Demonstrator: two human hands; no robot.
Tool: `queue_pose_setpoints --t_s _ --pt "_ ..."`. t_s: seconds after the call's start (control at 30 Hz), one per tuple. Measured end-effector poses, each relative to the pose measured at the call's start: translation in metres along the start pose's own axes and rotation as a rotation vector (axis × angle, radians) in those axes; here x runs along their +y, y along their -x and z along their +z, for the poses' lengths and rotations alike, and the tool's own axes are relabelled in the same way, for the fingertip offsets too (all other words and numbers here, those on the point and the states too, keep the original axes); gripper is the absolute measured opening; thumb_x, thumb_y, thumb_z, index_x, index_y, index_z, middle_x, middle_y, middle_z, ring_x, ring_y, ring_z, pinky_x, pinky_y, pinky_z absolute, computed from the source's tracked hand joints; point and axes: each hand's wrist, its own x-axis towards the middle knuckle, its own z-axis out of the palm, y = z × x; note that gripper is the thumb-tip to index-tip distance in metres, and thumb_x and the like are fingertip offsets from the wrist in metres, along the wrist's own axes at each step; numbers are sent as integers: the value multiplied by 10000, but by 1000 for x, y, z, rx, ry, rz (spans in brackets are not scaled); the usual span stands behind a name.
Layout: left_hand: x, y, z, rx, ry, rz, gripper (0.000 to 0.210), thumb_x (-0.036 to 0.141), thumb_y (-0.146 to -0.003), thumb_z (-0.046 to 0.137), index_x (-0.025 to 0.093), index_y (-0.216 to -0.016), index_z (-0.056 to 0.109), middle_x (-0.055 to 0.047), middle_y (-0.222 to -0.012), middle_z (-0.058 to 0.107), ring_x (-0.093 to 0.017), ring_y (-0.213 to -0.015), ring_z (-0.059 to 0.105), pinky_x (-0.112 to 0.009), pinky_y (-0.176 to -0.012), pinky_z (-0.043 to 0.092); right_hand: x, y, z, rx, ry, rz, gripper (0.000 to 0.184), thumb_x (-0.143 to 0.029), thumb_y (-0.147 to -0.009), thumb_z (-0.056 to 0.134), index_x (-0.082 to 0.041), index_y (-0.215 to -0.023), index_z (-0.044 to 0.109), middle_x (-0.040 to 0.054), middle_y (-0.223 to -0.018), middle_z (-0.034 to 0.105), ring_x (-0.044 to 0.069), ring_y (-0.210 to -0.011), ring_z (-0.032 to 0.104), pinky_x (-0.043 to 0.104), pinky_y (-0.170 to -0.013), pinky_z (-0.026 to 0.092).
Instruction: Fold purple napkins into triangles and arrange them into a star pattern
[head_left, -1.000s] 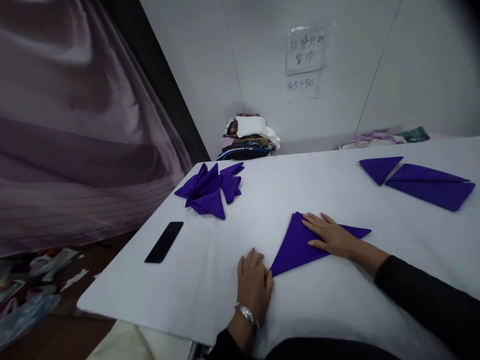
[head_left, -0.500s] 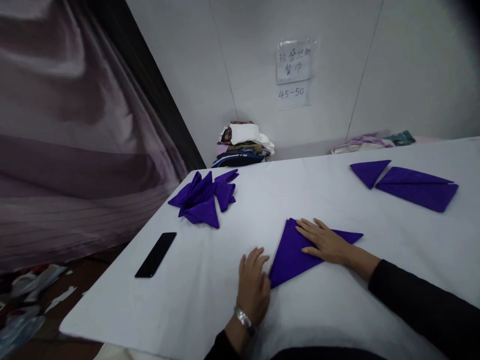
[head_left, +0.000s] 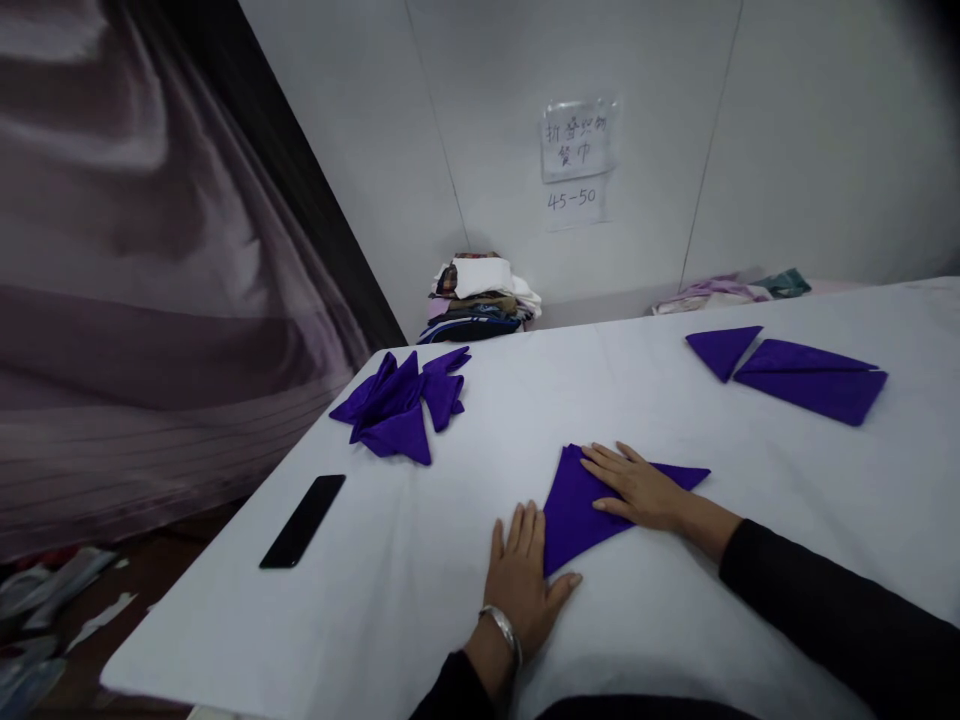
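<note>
A purple cloth napkin [head_left: 574,515], folded into a triangle, lies on the white table in front of me. My right hand [head_left: 637,487] rests flat across its upper middle, fingers spread and pointing left, hiding part of the cloth. At the napkin's left corner, my left hand [head_left: 523,572] lies with its fingers straight and its thumb out to the right. It covers that corner, and a silver bracelet [head_left: 504,632] circles the wrist. Neither hand grips anything.
Bunched purple napkins [head_left: 394,408] lie at the far left, a black phone [head_left: 304,521] nearer me. Folded purple napkins [head_left: 814,380] sit at the far right of the white table [head_left: 360,630]. Stacked clothes [head_left: 480,295] stand by the wall; a curtain [head_left: 150,300] hangs left.
My left hand has flattened from a curled pose, its fingers now straight and thumb spread over the napkin's left corner. My right hand stays on the cloth. The view has shifted slightly.
</note>
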Motion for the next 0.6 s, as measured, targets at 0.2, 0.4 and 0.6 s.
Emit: queue_pose_setpoints --t_s 0.2,0.4,0.6 --pt "8 -1 -13 46 -14 -29 800 638 -834 274 93 -1408 166 -132 -1483 117 -286 -1366 58 -558 -1093 97 0 -2 2 -10 -29 15 684 -617 -859 322 -240 -1420 215 89 -1474 202 270 -1350 153 525 -1077 74" --pt "31 -24 -12 21 23 147 826 688 -811 240 109 -1399 214 -125 -1485 141 -265 -1369 49 -535 -1108 90 2 -4 -10 -39 -197 78 665 -597 -871 315 -261 -1428 179 52 -1481 203 245 -1353 149 485 -1095 94" --pt "30 -25 -4 30 22 128 819 680 -816 239 106 -1399 212 -120 -1485 164 -257 -1371 51 -525 -1113 102 13 -30 -8 126 -208 240 549 -486 -856 417 -158 -1296 450 127 -1397 382 261 -1313 276 459 -1066 226"
